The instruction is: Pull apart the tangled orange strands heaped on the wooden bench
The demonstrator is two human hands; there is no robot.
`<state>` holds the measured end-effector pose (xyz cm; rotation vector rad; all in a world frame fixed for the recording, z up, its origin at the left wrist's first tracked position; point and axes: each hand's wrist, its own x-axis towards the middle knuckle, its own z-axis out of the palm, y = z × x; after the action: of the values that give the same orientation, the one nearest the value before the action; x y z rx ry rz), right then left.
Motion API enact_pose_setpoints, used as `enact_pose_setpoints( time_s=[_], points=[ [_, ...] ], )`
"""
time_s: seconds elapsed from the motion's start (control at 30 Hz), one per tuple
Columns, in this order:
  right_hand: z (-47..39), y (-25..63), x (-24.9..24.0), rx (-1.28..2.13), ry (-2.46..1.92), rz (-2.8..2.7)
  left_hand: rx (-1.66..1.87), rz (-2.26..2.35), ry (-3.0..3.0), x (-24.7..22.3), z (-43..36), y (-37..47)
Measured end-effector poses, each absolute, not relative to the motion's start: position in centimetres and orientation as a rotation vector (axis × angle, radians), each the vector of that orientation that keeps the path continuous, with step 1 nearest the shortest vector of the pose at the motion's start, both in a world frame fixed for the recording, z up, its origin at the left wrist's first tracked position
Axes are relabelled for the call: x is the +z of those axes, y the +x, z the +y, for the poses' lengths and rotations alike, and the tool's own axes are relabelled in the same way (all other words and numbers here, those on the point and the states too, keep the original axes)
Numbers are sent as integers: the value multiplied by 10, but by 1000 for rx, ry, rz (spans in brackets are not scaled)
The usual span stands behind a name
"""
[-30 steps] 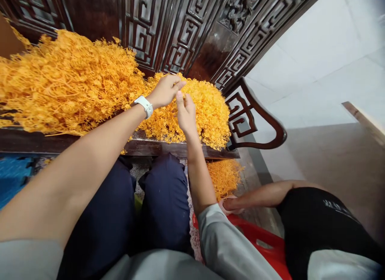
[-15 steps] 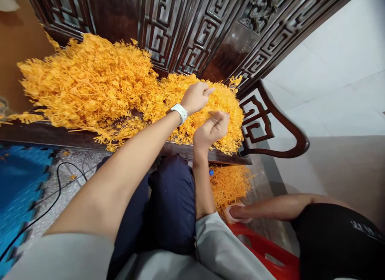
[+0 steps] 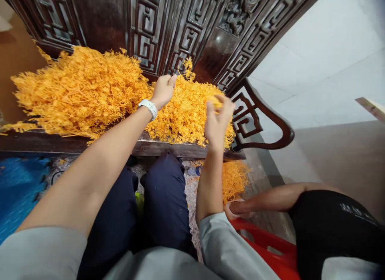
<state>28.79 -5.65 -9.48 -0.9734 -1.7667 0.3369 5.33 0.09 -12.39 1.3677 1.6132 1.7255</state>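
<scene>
My left hand [image 3: 164, 90], with a white watch on its wrist, is closed on the thin stem of an orange sprig [image 3: 189, 69]. The sprig's feathery head points up and right, against the carved wood. To the right, my right hand [image 3: 219, 117] is raised over the smaller heap of orange flower bits [image 3: 186, 115]. Its fingers curl towards the thumb around a tuft of orange, somewhat blurred by motion. A larger heap of orange sprigs [image 3: 81, 91] with stems lies to the left on the dark wooden bench [image 3: 168, 147].
A carved backrest [image 3: 105, 23] rises behind the heaps, with a curved armrest [image 3: 282, 139] at the right. Orange stems [image 3: 234, 181] lie on the floor. A person's leg [image 3: 270, 199] and a red plastic stool [image 3: 270, 248] are at right. A blue mat [image 3: 21, 187] lies left.
My left hand has moved left and now shows a sprig upright in its fingers. My right hand has risen and shifted slightly right, its fingers more spread. The camera view has shifted.
</scene>
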Motion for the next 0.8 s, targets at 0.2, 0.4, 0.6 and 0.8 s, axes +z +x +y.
enact_pose_setpoints(
  time_s=[0.2, 0.4, 0.6, 0.8],
  points=[
    [-29, 281, -122, 291, -898, -1753, 1669, 1443, 1365, -103, -18, 59],
    [-46, 245, -118, 526, -858, -1948, 1649, 1238, 1293, -81, -29, 88],
    [-75, 222, -126, 860, -897, -1632, 1880, 1200, 1077, -83, -8, 90],
    [-125, 195, -110, 1781, -808, -962, 2012, 1273, 856, -101, 7, 97]
  ],
)
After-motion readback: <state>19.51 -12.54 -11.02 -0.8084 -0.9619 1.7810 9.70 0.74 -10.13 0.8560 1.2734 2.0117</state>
